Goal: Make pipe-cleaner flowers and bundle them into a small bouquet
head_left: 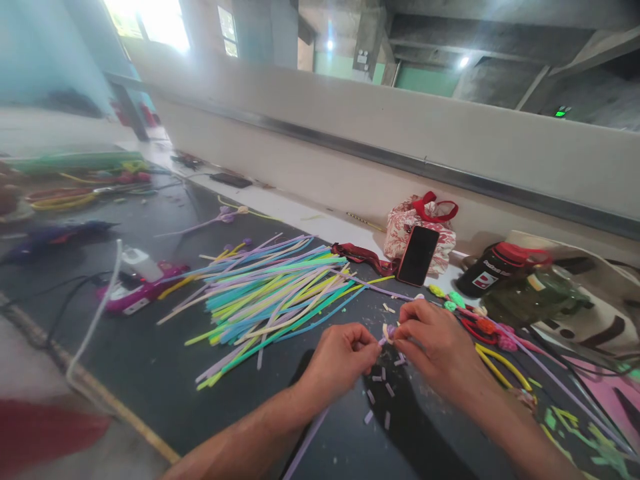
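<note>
My left hand (340,353) is closed in a pinch on a lilac cord (307,443), whose long tail runs down toward the lower edge of the view. Close beside it, my right hand (430,337) pinches a small lilac and cream knot (388,331) on that cord. Fingers partly cover the knot. Short cut lilac pieces (387,420) lie scattered on the dark table below both hands. To the left is a spread-out bundle of pastel cords (270,293) in blue, yellow, lilac, green and cream.
A phone (419,256) leans on a patterned cloth bag (400,230). Right of it stand a black bottle with a red lid (487,270) and a green transparent jug (537,297). Coloured knots (485,325) and green scraps (575,427) lie at right. A magenta power strip (135,297) sits left.
</note>
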Demonstrator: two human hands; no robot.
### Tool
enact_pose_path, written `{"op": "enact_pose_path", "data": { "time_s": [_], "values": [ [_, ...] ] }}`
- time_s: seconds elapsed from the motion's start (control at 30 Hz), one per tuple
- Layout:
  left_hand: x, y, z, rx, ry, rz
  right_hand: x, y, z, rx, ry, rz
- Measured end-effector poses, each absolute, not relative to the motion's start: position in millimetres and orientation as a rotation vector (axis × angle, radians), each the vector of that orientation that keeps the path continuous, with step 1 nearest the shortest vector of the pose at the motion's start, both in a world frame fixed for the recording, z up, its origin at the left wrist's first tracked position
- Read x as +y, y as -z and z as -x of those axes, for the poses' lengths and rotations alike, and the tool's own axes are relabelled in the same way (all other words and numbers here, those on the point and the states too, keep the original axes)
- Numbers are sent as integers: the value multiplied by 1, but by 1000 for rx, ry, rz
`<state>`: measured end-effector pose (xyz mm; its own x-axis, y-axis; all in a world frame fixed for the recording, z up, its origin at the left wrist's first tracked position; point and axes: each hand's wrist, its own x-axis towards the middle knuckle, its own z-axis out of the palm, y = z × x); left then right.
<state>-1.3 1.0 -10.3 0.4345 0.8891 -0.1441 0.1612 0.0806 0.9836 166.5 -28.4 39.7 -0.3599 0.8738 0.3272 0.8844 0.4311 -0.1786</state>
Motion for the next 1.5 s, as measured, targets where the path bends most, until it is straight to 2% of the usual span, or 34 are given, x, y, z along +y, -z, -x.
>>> {"op": "enact_pose_path", "data": {
  "time_s": [0.93, 1.37, 1.5],
  "values": [
    [-1, 3, 5, 1048, -697, -1608, -27, -33, -161, -2246, 97, 1605],
    [5, -2, 4, 974, -584, -1164, -38, -41, -169, -2079, 237, 1537],
    [6, -3, 6, 865, -584, -954, -44, -46, -172, -1984, 179, 1581]
  ]
}}
